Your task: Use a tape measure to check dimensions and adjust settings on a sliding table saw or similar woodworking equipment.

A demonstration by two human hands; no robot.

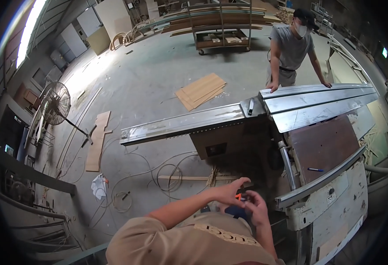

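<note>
In front of my body, my left hand (pixel 230 192) and my right hand (pixel 257 208) are close together, low in the picture. Between them is a small orange-and-black object (pixel 239 196), too small and partly covered to name. My left hand curls around its left side, the index finger reaching over the top. On the other side, my right thumb and fingers pinch close against it. Just to the right of my hands stands a saw machine with a metal guide rail (pixel 322 179) and a brown table top (pixel 324 143), on which a blue pen (pixel 315 169) lies.
A co-worker (pixel 291 48) in mask and cap rests both hands on the silver sliding table (pixel 322 106). A long metal beam (pixel 180 123) extends left. Hoses (pixel 169 176) coil over the floor. Wood panels (pixel 201 90), a standing fan (pixel 56 104) and a loaded cart (pixel 222 39) stand farther off.
</note>
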